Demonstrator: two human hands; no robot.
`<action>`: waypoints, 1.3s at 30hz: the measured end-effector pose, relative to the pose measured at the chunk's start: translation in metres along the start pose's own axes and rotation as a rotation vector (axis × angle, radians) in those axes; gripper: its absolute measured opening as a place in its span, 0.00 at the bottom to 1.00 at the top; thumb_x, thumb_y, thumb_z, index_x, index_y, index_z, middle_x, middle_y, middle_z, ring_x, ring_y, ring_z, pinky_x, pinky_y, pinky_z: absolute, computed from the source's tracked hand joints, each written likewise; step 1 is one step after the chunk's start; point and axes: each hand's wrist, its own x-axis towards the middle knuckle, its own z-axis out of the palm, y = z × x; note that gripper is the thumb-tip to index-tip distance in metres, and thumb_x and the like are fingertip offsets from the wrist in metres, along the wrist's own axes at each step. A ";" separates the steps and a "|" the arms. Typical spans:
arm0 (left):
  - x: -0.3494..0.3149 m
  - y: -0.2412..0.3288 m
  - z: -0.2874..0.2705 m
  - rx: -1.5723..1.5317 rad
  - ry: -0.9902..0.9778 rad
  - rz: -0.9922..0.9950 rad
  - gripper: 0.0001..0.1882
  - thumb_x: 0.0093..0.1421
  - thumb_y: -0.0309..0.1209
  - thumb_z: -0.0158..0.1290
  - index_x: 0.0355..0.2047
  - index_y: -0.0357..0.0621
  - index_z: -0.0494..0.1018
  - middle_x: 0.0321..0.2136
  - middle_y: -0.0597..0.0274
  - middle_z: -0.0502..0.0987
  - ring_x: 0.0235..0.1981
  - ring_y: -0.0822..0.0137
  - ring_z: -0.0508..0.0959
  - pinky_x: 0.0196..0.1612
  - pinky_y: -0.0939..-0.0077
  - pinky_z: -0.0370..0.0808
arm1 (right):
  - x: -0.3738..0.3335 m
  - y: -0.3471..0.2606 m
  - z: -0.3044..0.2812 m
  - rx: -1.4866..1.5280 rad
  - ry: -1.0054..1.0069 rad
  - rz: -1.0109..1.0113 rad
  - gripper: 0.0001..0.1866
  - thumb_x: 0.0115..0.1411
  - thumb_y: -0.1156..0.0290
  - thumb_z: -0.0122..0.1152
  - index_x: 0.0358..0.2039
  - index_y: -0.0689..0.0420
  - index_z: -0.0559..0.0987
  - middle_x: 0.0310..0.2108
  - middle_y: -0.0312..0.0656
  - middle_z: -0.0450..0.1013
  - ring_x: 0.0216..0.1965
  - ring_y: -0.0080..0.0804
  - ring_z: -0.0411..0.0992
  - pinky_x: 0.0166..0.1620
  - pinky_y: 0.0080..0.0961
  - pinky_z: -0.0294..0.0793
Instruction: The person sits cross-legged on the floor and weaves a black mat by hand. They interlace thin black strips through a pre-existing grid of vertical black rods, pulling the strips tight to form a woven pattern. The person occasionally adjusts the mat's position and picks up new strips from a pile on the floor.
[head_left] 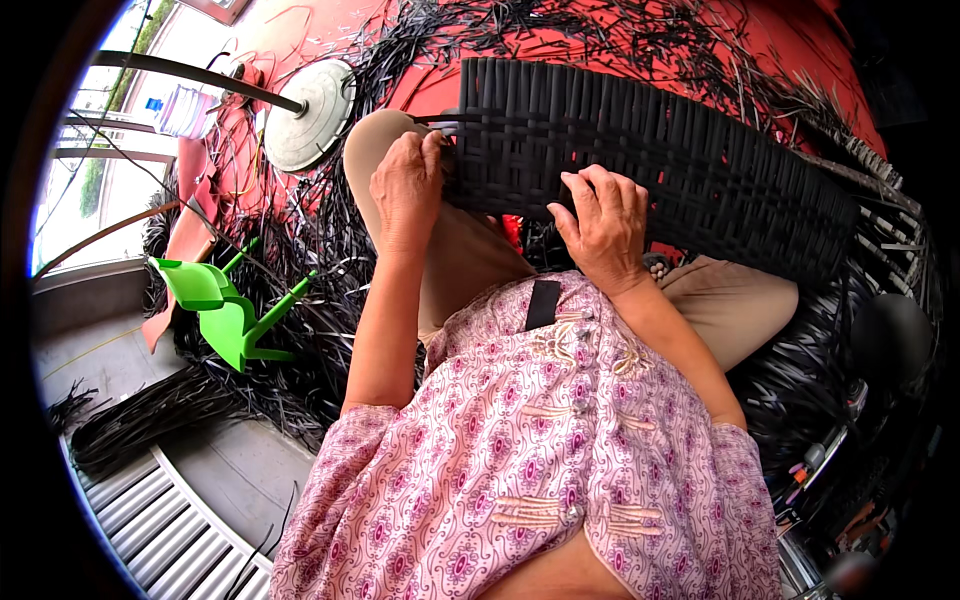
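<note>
A black woven panel (pixel 640 140) of flat plastic strips leans across my lap and stretches away to the right. Its upper part shows upright ribs, with cross strips woven in lower down. At the panel's left end, my left hand (pixel 405 190) is closed, with fingers and thumb pinched on a black strip (pixel 445 118), partly hidden by the hand. My right hand (pixel 605 225) holds the near edge of the panel, its fingers curled over the front and its thumb lower down. A dark gap lies between that thumb and forefinger.
Loose black strips (pixel 310 230) are heaped around me and over the red floor covering (pixel 405 30). Left stand a bright green plastic item with legs (pixel 235 320) and a round pale base (pixel 305 115) with a rod. A white slatted rack (pixel 170 535) lies lower left.
</note>
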 end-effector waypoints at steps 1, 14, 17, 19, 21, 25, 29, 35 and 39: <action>0.000 -0.001 0.001 0.004 0.006 0.006 0.21 0.69 0.45 0.51 0.27 0.41 0.70 0.27 0.49 0.76 0.32 0.44 0.78 0.35 0.51 0.72 | 0.001 0.000 0.000 -0.016 0.004 -0.006 0.24 0.51 0.64 0.73 0.47 0.53 0.77 0.43 0.37 0.69 0.46 0.37 0.68 0.50 0.38 0.66; -0.012 -0.003 -0.002 0.106 0.073 0.107 0.17 0.69 0.42 0.53 0.28 0.43 0.70 0.28 0.53 0.75 0.31 0.46 0.78 0.33 0.55 0.73 | -0.007 0.004 0.001 0.033 -0.113 -0.069 0.21 0.52 0.62 0.72 0.45 0.52 0.77 0.38 0.36 0.68 0.42 0.36 0.67 0.47 0.37 0.66; -0.013 -0.006 0.001 0.120 0.101 0.105 0.16 0.69 0.41 0.53 0.28 0.43 0.70 0.28 0.53 0.75 0.31 0.46 0.78 0.34 0.54 0.73 | -0.007 0.004 -0.001 0.063 -0.057 -0.055 0.21 0.52 0.63 0.72 0.46 0.52 0.78 0.40 0.36 0.69 0.43 0.36 0.68 0.47 0.37 0.67; -0.009 -0.004 0.000 0.112 0.090 0.120 0.15 0.69 0.39 0.52 0.29 0.42 0.70 0.28 0.52 0.75 0.31 0.46 0.78 0.34 0.53 0.73 | -0.006 0.004 0.001 0.094 -0.026 -0.037 0.22 0.52 0.63 0.71 0.47 0.52 0.78 0.42 0.36 0.69 0.44 0.37 0.68 0.47 0.37 0.67; -0.004 -0.009 0.005 0.120 0.127 0.179 0.15 0.70 0.37 0.52 0.29 0.41 0.70 0.29 0.50 0.75 0.32 0.46 0.78 0.35 0.53 0.73 | -0.008 0.005 0.000 0.089 -0.026 -0.022 0.22 0.52 0.62 0.71 0.47 0.52 0.77 0.43 0.37 0.68 0.46 0.37 0.68 0.49 0.38 0.66; -0.004 -0.025 0.011 0.111 0.159 0.199 0.16 0.71 0.38 0.51 0.31 0.40 0.73 0.27 0.47 0.76 0.31 0.47 0.78 0.34 0.55 0.72 | -0.012 0.011 -0.002 0.069 0.013 -0.024 0.25 0.51 0.58 0.71 0.48 0.53 0.76 0.45 0.39 0.68 0.49 0.38 0.67 0.53 0.41 0.64; 0.007 -0.044 0.022 0.116 0.093 0.189 0.19 0.72 0.42 0.48 0.33 0.38 0.74 0.30 0.46 0.78 0.34 0.45 0.78 0.39 0.54 0.72 | -0.016 0.016 -0.003 0.055 0.019 0.040 0.30 0.48 0.53 0.74 0.48 0.56 0.76 0.48 0.42 0.65 0.51 0.39 0.64 0.55 0.41 0.62; 0.005 -0.049 0.024 0.120 0.079 0.136 0.19 0.73 0.43 0.48 0.35 0.39 0.76 0.30 0.47 0.79 0.33 0.46 0.79 0.37 0.55 0.73 | -0.021 0.019 -0.009 -0.073 -0.033 -0.020 0.20 0.54 0.58 0.64 0.45 0.54 0.75 0.45 0.41 0.66 0.49 0.37 0.65 0.55 0.39 0.63; -0.004 -0.033 0.014 0.046 0.102 0.176 0.13 0.71 0.37 0.50 0.38 0.43 0.79 0.32 0.51 0.81 0.36 0.52 0.81 0.42 0.60 0.76 | -0.015 0.017 -0.012 -0.147 0.050 -0.093 0.06 0.55 0.67 0.56 0.34 0.51 0.76 0.36 0.37 0.68 0.41 0.33 0.68 0.45 0.35 0.66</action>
